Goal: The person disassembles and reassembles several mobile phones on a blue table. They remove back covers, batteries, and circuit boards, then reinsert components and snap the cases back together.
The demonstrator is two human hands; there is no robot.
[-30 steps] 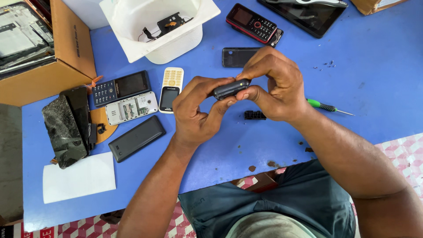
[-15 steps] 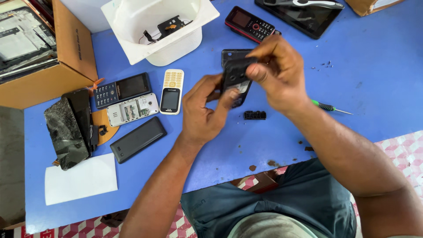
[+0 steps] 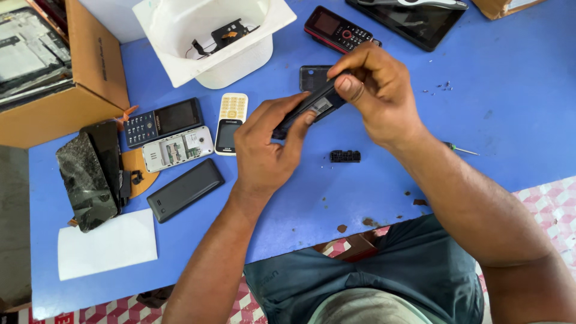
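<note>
A smooth blue table [image 3: 516, 120] is seen, with a cardboard box [image 3: 78, 102] at the far left corner and a white plastic tub [image 3: 180, 36] beside it. Both forearms are extended over the table, hands close together. A slim dark phone [image 3: 309, 109], tilted on edge above the surface, is clamped at its lower end by the left hand [image 3: 267, 150] and pinched at its upper end by the right hand [image 3: 378, 96], thumb pressed on the casing. A small black ridged part [image 3: 345, 156] lies just below.
</note>
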